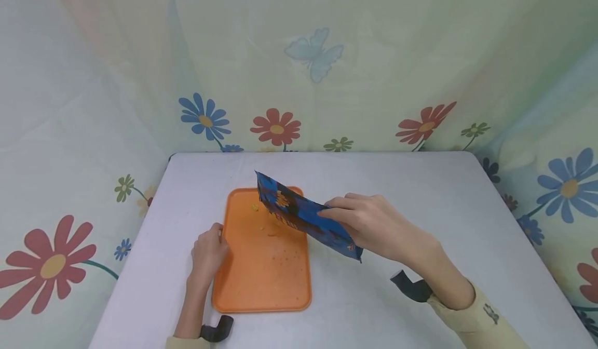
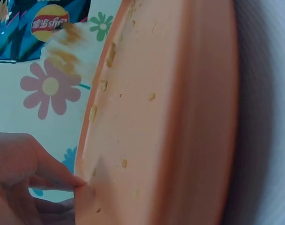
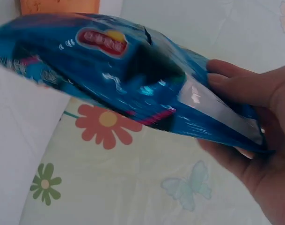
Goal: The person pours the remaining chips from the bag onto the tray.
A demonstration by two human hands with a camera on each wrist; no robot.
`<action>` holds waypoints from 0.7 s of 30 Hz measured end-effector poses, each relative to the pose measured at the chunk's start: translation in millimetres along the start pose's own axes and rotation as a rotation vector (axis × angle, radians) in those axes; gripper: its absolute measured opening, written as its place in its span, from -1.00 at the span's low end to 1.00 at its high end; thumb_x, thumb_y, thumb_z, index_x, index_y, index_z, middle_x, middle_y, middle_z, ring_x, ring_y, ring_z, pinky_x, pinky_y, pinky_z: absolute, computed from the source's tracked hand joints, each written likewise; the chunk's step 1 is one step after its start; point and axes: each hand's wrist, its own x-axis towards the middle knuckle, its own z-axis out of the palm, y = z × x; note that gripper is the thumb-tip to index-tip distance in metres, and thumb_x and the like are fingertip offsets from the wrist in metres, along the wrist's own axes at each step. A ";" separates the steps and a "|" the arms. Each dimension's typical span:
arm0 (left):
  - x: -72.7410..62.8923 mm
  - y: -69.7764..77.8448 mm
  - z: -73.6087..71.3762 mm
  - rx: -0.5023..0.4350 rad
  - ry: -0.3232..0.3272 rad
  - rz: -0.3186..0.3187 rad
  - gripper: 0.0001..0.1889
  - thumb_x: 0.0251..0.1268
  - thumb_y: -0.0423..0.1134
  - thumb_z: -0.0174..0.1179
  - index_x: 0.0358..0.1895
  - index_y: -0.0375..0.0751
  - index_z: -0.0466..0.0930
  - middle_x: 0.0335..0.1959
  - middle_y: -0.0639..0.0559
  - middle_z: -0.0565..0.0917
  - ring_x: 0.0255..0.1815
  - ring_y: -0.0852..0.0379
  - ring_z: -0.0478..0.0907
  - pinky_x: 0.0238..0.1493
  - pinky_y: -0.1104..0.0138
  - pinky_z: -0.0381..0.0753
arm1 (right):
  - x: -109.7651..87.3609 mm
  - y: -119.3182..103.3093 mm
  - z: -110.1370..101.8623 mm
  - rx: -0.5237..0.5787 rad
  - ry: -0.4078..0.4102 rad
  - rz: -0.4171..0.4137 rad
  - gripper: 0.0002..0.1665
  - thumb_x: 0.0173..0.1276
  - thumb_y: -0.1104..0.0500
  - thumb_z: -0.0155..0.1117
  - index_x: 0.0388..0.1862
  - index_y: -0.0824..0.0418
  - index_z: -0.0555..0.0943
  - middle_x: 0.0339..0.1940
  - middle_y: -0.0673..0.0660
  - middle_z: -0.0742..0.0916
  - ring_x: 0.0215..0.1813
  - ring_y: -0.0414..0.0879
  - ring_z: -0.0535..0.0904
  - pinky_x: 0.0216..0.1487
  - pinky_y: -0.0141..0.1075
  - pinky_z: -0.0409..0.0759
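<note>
A blue chip bag [image 1: 299, 211] is gripped in my right hand [image 1: 374, 224], tilted down to the left over an orange tray [image 1: 261, 286]. In the right wrist view, the thumb and fingers hold one end of the shiny bag [image 3: 105, 70]. My left hand [image 1: 207, 250] pinches the tray's left rim; in the left wrist view its thumb presses on the rim [image 2: 84, 154]. Small yellow crumbs [image 1: 254, 207] and bits lie scattered on the tray. Below the bag in the left wrist view, blurred yellow-brown chips [image 2: 65, 49] appear in the air. The bag's mouth is hard to make out.
The tray stands on a white-covered table [image 1: 397, 183]. A curtain [image 1: 374, 79] printed with flowers and a butterfly hangs behind and at both sides. A black strap end [image 1: 411, 286] sticks out at the right wrist, another [image 1: 218, 329] at the left.
</note>
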 end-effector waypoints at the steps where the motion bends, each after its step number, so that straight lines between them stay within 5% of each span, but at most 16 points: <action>1: 0.5 0.2 -0.1 0.000 0.002 0.000 -0.63 0.30 -0.51 -0.01 0.13 -0.54 0.55 -0.59 -0.09 0.53 -0.69 0.13 0.33 -0.64 0.33 0.29 | 0.2 0.1 -1.0 0.002 0.000 -0.001 -0.57 0.07 0.40 0.60 -0.04 0.17 0.80 -0.11 0.05 0.82 -0.16 -0.11 0.74 -0.28 -0.33 0.72; 21: 0.2 2.4 -0.6 -0.009 -0.010 -0.029 -0.62 0.33 -0.50 0.01 0.18 -0.53 0.53 -0.58 -0.07 0.54 -0.69 0.13 0.37 -0.63 0.34 0.34 | 3.3 -3.9 -1.0 0.035 -0.068 0.032 -0.61 0.17 0.37 0.54 0.00 0.17 0.79 -0.07 0.05 0.81 -0.12 -0.11 0.75 -0.22 -0.33 0.73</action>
